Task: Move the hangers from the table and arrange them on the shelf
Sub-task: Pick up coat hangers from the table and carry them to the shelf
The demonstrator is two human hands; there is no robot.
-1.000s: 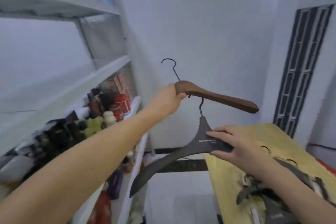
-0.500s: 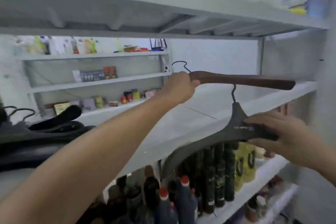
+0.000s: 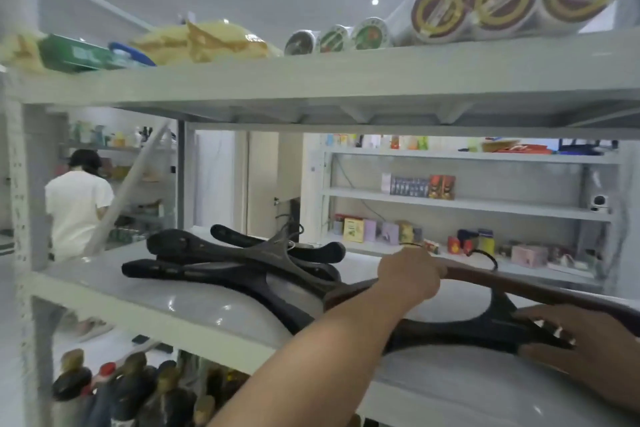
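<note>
My left hand (image 3: pixel 408 276) grips the middle of a brown wooden hanger (image 3: pixel 540 289), which reaches right over the white shelf (image 3: pixel 194 302). A dark grey hanger (image 3: pixel 485 322) hangs by its hook from the brown one and lies low over the shelf. My right hand (image 3: pixel 581 343) holds its wide centre, fingers spread on top. To the left, a pile of several dark hangers (image 3: pixel 235 260) rests on the same shelf board. The table is out of view.
The upper shelf board (image 3: pixel 346 80) sits close overhead, loaded with round tins (image 3: pixel 498 0) and bags. Bottles (image 3: pixel 131 388) fill the level below. Behind the rack are more stocked shelves (image 3: pixel 467 201) and a person in a white shirt (image 3: pixel 78 208) at the far left.
Both hands have brought the two linked hangers down and forward to the shelf board, beside the pile of dark hangers. My view has swung left and up along the rack.
</note>
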